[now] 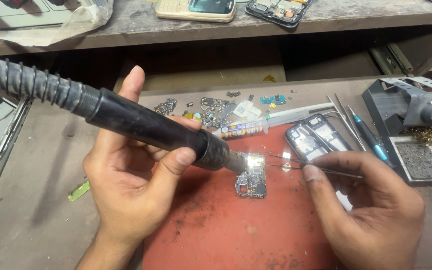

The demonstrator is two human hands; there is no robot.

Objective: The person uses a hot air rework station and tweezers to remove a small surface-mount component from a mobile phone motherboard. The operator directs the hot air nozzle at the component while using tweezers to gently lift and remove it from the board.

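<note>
Left hand (126, 185) wraps fingers round hot-air handpiece (151, 127), nozzle just off circuit board (251, 180) on red mat (236, 230). Right hand (371, 210) pinches tweezers (296, 162), tips at board, past fingertips. Best kept steady, nozzle hovering, tweezers light.

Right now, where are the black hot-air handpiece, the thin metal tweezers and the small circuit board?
black hot-air handpiece (151, 127), head view, mid barrel
thin metal tweezers (286, 162), head view, shaft
small circuit board (252, 184), head view, centre
</note>
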